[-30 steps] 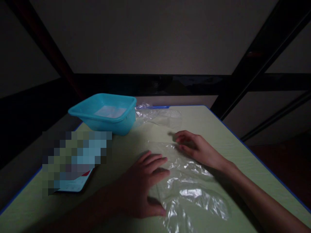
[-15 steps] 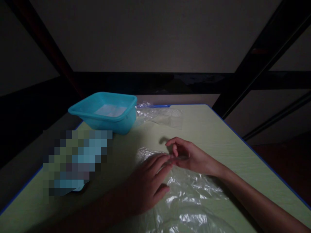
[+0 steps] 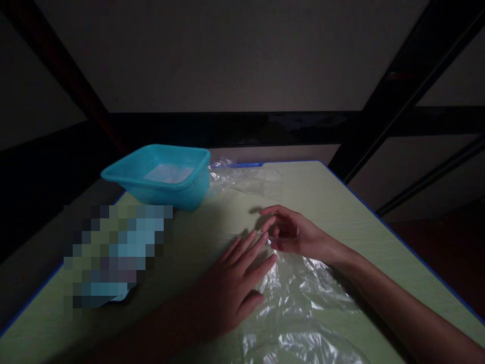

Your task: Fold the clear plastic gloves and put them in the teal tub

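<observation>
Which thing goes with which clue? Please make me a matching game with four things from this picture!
Things:
1. Basin
2. Right hand
3. Table
4. Near plastic

Clues:
A. Pale green with a blue edge
B. See-through, wrinkled and shiny
C. Turquoise, with something white inside
D. Has curved fingers

Right pairs: 1-C, 2-D, 3-A, 4-B

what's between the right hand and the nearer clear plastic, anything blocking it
Nothing visible blocks it: the right hand is at the far edge of the nearer clear plastic. The left hand lies close by on the left, its fingers near the right hand's, but does not come between.
</observation>
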### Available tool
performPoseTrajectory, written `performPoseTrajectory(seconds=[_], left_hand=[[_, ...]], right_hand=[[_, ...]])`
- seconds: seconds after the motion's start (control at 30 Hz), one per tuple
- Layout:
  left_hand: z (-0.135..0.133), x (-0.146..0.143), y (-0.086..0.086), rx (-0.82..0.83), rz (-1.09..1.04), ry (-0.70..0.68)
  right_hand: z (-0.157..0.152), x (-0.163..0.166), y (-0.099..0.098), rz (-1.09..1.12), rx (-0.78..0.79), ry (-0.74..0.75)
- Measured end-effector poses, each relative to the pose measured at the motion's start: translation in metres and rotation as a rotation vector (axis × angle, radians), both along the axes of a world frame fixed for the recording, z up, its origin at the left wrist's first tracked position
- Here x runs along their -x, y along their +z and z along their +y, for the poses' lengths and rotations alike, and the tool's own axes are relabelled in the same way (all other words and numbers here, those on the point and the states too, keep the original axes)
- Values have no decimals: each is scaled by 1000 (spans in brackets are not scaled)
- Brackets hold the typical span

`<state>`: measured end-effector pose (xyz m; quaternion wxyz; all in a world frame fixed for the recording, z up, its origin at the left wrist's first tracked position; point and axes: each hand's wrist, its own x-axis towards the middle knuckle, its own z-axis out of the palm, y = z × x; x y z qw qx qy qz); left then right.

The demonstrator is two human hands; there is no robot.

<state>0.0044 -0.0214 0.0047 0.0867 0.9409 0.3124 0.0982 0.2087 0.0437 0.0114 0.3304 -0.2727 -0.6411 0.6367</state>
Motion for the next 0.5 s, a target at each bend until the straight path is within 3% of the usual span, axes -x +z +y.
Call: performPoseTrajectory(seconds=[0.27,0.5], left_hand=[[-1,2,-1,24,23,5],[-2,2,-2,-1,36,13]], right_hand=[[9,-18,14,-48,12,-99],[8,-14,6,-122,-46,-20]])
